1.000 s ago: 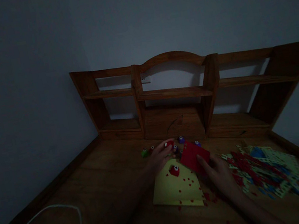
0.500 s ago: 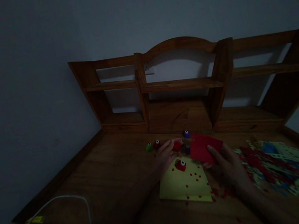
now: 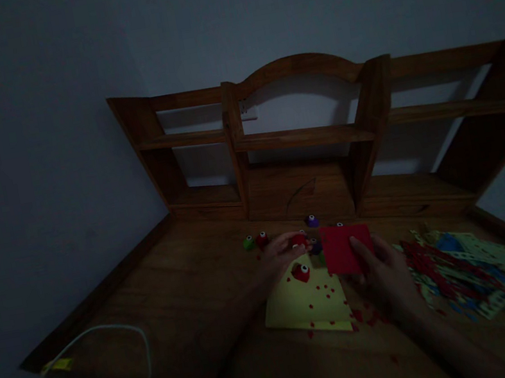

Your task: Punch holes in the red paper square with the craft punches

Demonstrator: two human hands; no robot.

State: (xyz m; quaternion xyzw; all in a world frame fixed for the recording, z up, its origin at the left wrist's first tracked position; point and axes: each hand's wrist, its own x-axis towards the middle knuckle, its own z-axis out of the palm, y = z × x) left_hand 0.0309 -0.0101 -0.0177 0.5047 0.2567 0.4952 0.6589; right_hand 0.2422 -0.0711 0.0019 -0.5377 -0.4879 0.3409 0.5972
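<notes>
My left hand (image 3: 277,251) has its fingers curled around a small red paper punch (image 3: 299,242) above the back of the yellow paper sheet (image 3: 297,305). My right hand (image 3: 379,264) holds a square of red paper (image 3: 341,250) upright, thumb on its near face, a short way right of the left hand. Another red punch (image 3: 301,273) with a white eye-like button lies on the yellow sheet. Tiny red cut-out shapes are scattered over the sheet and the wood beside it. The dim light hides fine detail of the fingers.
Green (image 3: 248,242), dark red (image 3: 262,240) and purple (image 3: 311,221) punches stand behind the hands. A heap of punched red, blue and pale paper strips (image 3: 463,272) lies at right. Along the back runs a wooden shelf (image 3: 292,136). A white cable (image 3: 147,351) loops at lower left.
The red paper has turned to face me more squarely and straightened. The left hand stays by the red punch. The whole view has shifted slightly.
</notes>
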